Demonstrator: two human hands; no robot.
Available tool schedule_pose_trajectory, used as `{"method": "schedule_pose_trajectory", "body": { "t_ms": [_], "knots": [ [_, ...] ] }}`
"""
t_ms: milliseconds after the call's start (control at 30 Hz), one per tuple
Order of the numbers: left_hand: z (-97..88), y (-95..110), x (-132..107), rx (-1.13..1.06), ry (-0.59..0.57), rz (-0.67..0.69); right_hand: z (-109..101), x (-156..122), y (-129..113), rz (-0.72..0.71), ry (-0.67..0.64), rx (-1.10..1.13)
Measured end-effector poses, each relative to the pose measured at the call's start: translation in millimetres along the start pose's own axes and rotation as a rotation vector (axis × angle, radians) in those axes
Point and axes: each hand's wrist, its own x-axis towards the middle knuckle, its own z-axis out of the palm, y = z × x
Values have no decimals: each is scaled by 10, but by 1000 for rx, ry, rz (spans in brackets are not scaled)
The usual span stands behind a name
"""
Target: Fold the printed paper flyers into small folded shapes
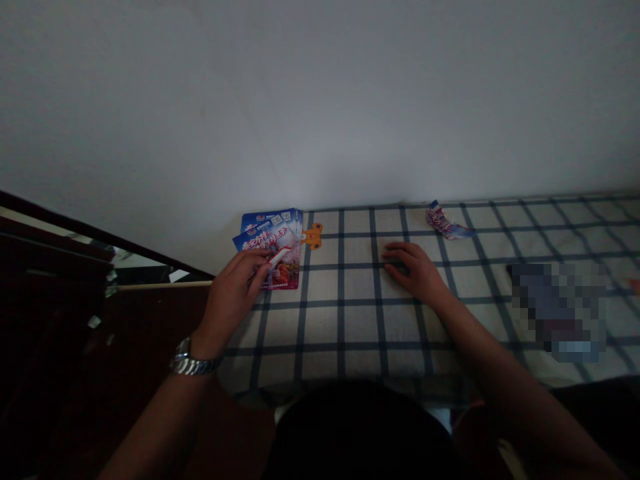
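My left hand, with a metal watch at the wrist, is over a stack of printed leaflets beside the wall. Its thumb and fingers pinch the top leaflet, which lies askew on the stack with its lower edge curled up to show white. The leaflets are blue at the top and pink-red below, with large lettering and small square codes. My right hand rests on the checked cloth, fingers loosely bent and apart, holding nothing.
A crumpled leaflet lies near the wall, beyond my right hand. A pixelated dark object is at the right. An orange bear figure shows on the cloth beside the stack. Dark wooden furniture stands at the left.
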Motion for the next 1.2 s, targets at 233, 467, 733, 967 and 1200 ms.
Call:
{"method": "schedule_pose_trajectory", "body": {
  "t_ms": [233,467,733,967,1200],
  "knots": [
    [326,520,155,11,-74,235,-25,17,-64,40,15,31],
    [815,901,250,-43,-189,398,-61,18,-73,92,92,61],
    [1153,969,270,-80,-244,499,-81,7,-94,70,109,73],
    [1246,990,250,10,-280,460,-75,-1,-115,-11,75,76],
    [1218,1050,267,68,-309,449,-49,-27,-97,-92,-53,-3]
  ]
}}
